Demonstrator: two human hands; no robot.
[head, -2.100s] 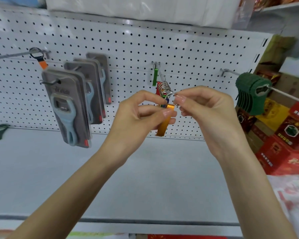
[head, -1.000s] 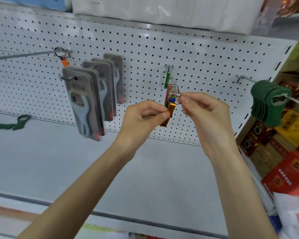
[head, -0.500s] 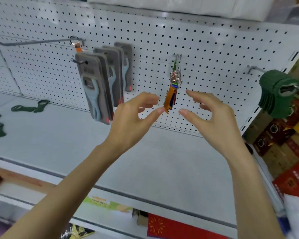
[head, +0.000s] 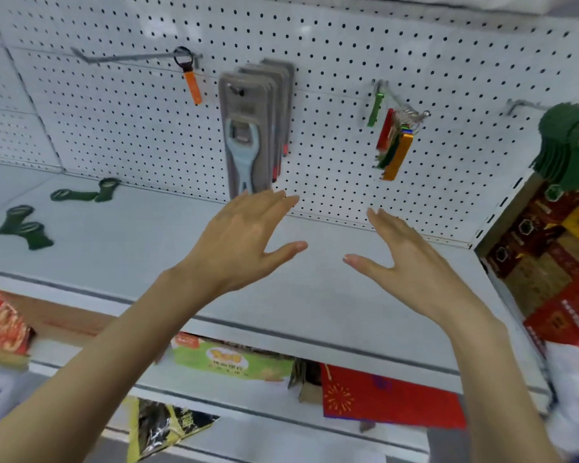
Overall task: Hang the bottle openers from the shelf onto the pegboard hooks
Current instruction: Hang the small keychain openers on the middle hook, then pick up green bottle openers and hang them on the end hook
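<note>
Both hands are empty. The left hand [head: 244, 235] and the right hand [head: 405, 259] hover side by side above the white metal shelf [head: 147, 248], fingers spread and straight, thumbs turned towards each other, touching nothing. Just above them, on the white pegboard [head: 348, 45], a bunch of coloured metal keyring bottle openers [head: 395, 145] hangs from a short hook, an orange one at the front. By the look of it, this is the gap between one opener and the next: nothing is gripped and nothing is mid-way onto a hook.

The work left lies well to the left. Flat dark green bottle openers [head: 24, 227] lie on the shelf near its left end, and two more [head: 84, 193] rest close to the foot of the pegboard. They appear to match the stack of dark green openers [head: 569, 138] hanging on the far-right wire hook [head: 522, 105].

The next move probably calls for the left hand to reach across to that group and pinch up one opener by its narrow end. The opener then has to travel the width of the shelf. Its hole must be lined up with the hook's tip and slid on behind the stack; the full stack may leave little free wire.
</note>
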